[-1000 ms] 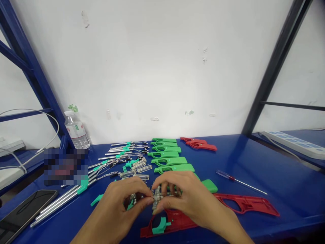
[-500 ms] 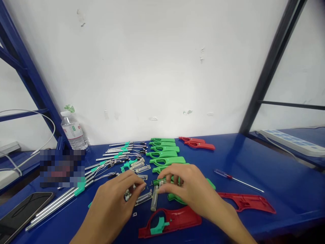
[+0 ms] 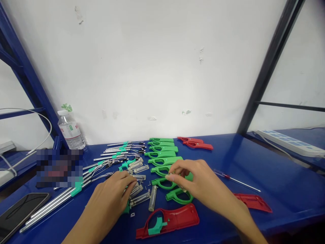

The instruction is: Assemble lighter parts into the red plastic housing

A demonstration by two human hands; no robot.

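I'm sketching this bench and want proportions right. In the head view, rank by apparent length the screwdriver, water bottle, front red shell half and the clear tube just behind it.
1. Front red shell half
2. Screwdriver
3. Water bottle
4. Clear tube

head-worn view, looking forward and down, blue table (image 3: 223,159) close below, wall (image 3: 152,67) ahead

No readable text is being shown anywhere; on the bottle (image 3: 71,130) label (image 3: 70,131), only illegible green and red marks are being displayed.
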